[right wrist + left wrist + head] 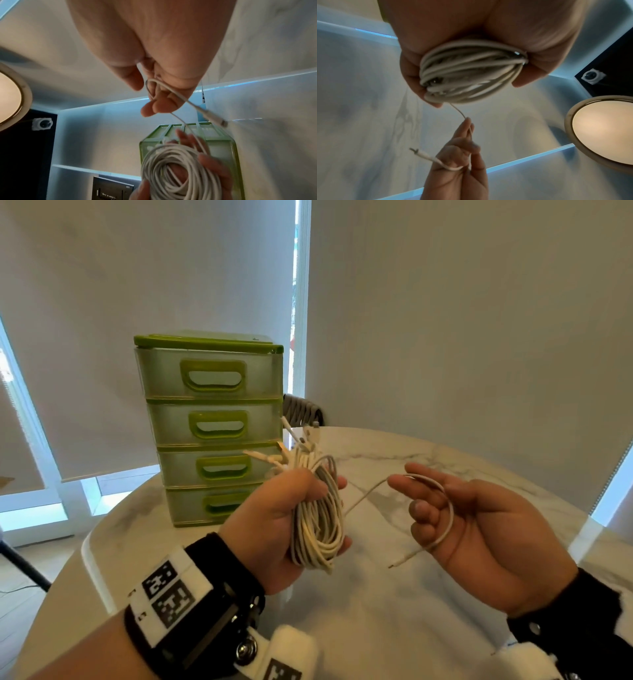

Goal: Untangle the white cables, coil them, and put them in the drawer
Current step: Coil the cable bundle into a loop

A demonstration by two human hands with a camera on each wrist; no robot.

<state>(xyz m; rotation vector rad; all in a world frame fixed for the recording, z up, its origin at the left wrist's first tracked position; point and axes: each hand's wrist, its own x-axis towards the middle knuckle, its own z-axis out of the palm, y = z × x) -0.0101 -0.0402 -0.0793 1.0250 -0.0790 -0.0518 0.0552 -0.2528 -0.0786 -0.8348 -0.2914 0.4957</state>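
Most coiling done — left hand (pixel 274 518) fingers grip the white cables (pixel 318 525) | right hand (pixel 479 529) fingers loosely curled round the last tail (pixel 442 508) | drawer unit (pixel 212 426) shut — stowing left

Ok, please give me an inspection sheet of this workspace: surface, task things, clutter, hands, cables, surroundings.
Surface: white marble table.
Job's things: green drawer unit on the table, four drawers closed.
Clutter: nothing seen.
Grippers: left hand grips the cable coil; right hand holds the loose cable end looped around its fingers.
Cables: one strand runs from coil to right hand; several plugs stick out above the coil.
Surroundings: window blinds, chair back.
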